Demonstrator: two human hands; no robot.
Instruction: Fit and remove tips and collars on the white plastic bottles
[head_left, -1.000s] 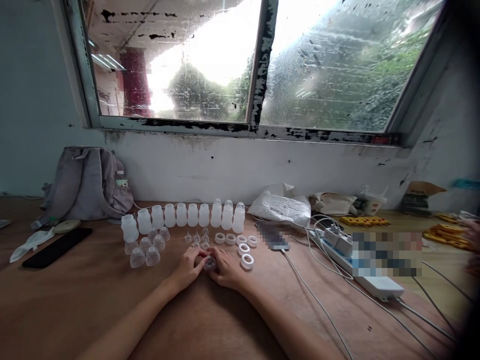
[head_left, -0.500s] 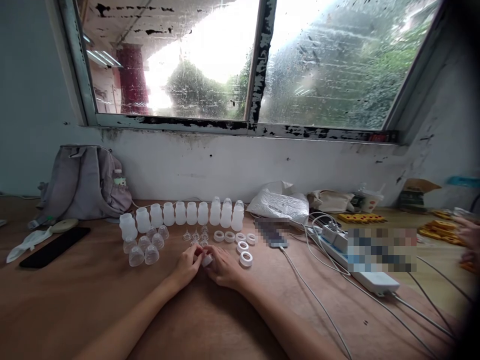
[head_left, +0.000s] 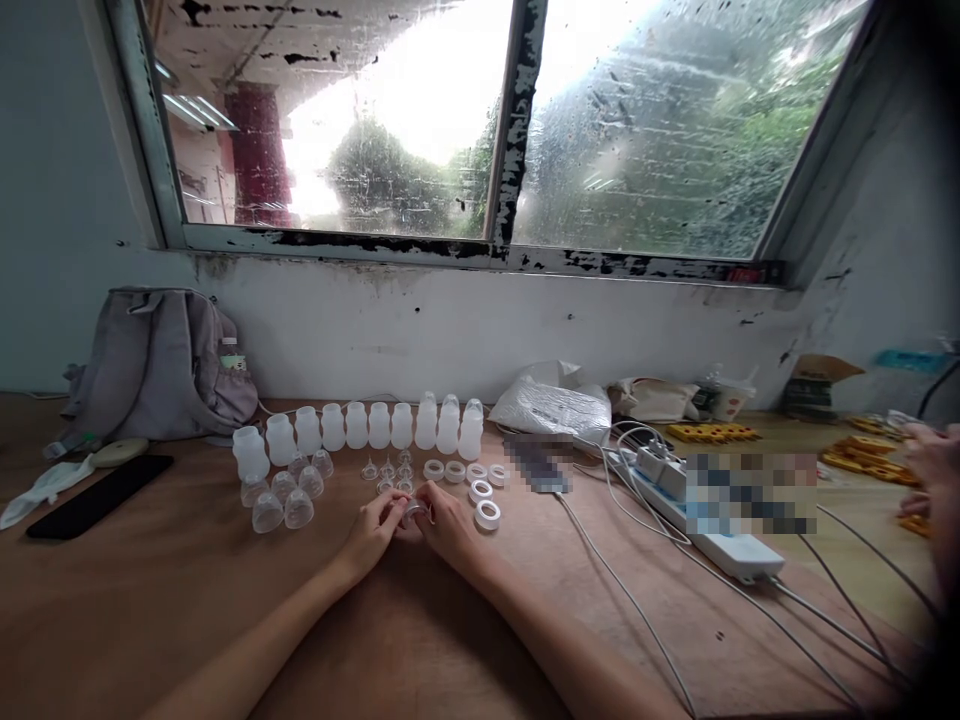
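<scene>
Between my two hands is a white bottle collar ring [head_left: 413, 514], held just above the table. My left hand [head_left: 375, 530] pinches its left side, while the fingers of my right hand [head_left: 448, 528] close on its right side. Whether a teat sits inside the ring I cannot tell. Just beyond my fingertips stand several clear bottle teats [head_left: 387, 468]. More white collar rings [head_left: 487, 515] lie to the right of my right hand. Farther back, frosted baby bottles [head_left: 379, 426] form a row, the three rightmost with tops on. Clear dome caps [head_left: 268, 512] are grouped at the left.
A phone [head_left: 551, 478] on a cable and a white power strip [head_left: 739, 555] lie to the right, with cables trailing forward. A grey backpack [head_left: 161, 370] and a black slab [head_left: 101, 497] are at left. Another person's hand [head_left: 930, 470] is near yellow parts [head_left: 862, 460].
The ring has been turned between my fingers so its round opening now shows more. My right fingers have shifted on it. At far right, the other person's hand has come farther into view.
</scene>
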